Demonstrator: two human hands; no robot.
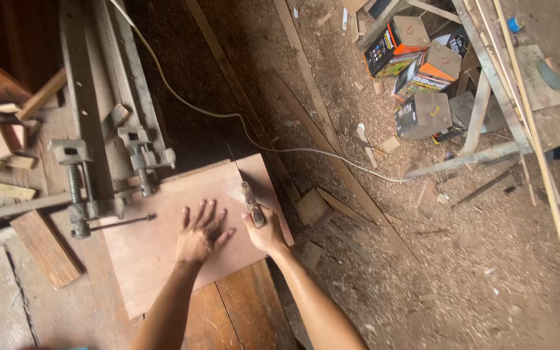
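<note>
where two hands [199, 236] press: one board [163, 249]

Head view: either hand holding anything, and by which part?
The right hand grips a thin bladed tool by its handle, blade pointing away over the board. The left hand holds nothing; it lies flat, fingers spread, on the board.

The left grip [199, 236] lies flat on a board [163, 246] on the worktop [228, 317]. Just right of it, the right grip [264, 230] holds a chisel [249, 194] over the board's edge. Clamps [108, 162] stand left of both. Boxes [416, 71] sit on the floor [435, 272], well beyond the right grip.
</note>
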